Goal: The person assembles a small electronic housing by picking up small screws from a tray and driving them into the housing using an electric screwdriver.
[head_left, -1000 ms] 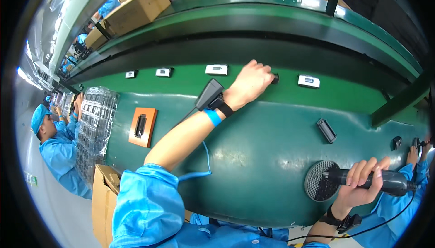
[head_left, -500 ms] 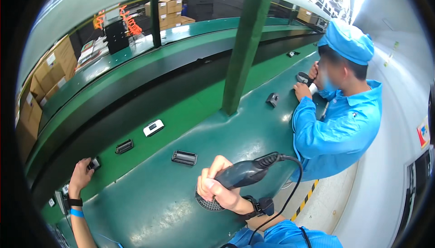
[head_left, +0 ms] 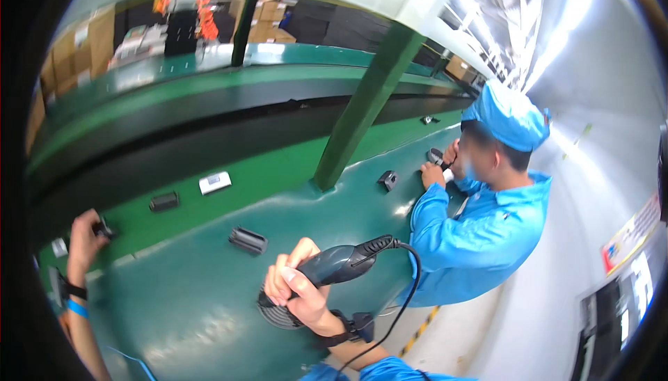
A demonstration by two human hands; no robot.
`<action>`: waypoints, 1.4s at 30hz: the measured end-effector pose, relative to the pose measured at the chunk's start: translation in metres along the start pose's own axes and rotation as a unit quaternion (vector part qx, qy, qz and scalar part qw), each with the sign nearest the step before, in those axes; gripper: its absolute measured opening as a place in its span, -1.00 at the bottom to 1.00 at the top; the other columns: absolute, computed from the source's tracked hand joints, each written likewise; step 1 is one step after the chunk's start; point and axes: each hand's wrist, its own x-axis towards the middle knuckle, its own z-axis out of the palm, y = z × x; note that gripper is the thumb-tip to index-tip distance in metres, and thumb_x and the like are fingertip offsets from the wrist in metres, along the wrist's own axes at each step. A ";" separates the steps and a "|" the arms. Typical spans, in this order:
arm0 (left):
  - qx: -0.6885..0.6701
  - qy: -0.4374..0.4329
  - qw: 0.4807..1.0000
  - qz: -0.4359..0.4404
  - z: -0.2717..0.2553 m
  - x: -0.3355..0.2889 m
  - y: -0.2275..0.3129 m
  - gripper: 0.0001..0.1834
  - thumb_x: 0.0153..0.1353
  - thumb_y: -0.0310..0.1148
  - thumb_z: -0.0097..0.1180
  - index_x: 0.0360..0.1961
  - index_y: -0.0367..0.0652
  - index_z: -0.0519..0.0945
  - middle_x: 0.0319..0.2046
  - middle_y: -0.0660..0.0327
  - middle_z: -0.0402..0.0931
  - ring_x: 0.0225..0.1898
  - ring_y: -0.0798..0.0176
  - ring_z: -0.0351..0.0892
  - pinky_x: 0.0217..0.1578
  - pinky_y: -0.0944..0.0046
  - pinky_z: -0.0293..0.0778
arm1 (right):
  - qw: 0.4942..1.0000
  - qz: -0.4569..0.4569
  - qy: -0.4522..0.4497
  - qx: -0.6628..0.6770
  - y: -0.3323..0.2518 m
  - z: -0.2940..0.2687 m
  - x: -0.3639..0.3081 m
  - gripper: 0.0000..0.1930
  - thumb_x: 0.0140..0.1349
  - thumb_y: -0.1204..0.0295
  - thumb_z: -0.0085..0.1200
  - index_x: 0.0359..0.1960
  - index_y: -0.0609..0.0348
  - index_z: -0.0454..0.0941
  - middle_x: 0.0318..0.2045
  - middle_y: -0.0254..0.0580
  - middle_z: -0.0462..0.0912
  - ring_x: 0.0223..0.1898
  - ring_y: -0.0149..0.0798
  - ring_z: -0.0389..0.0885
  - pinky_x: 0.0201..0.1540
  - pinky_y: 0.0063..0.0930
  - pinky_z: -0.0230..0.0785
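My right hand (head_left: pixel 298 289) is wrapped round a dark, corded hand-held appliance (head_left: pixel 337 265) with a round, ridged or perforated head (head_left: pixel 284 318), held over the green bench (head_left: pixel 184 297). At the far left, my left hand (head_left: pixel 83 240) has its fingers curled onto a small black part (head_left: pixel 104 229) on the bright green strip. How firmly it grips is blurred. Right of that hand, a dark slotted part (head_left: pixel 164 202) and a white rectangular piece (head_left: pixel 215 183) lie on the strip. Another black slotted part (head_left: pixel 248 240) rests on the bench beyond my right hand.
A co-worker in blue (head_left: pixel 480 235) works at the right with a dark round-headed item (head_left: pixel 436 156). A green post (head_left: pixel 369 106) rises from the bench, near a small black block (head_left: pixel 388 180). The appliance's cord (head_left: pixel 417 276) hangs toward me. Cartons (head_left: pixel 80 50) stand behind.
My view has swung right and tilted, so the bench and parts sit further left in the picture. Both hands keep their holds, with the left still at the black part.
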 end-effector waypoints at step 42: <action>-0.100 -0.123 0.962 0.224 0.036 -0.147 0.278 -0.45 -0.23 -0.35 0.48 -0.15 -0.43 0.71 0.05 -0.05 0.65 0.12 -0.35 0.64 0.01 -0.05 0.76 | 0.949 0.082 -0.198 -0.232 -0.029 -0.039 0.033 -0.64 0.58 0.30 -0.38 0.09 0.17 0.49 -0.47 -0.23 0.41 -0.53 -0.28 0.38 -0.39 -0.26 0.33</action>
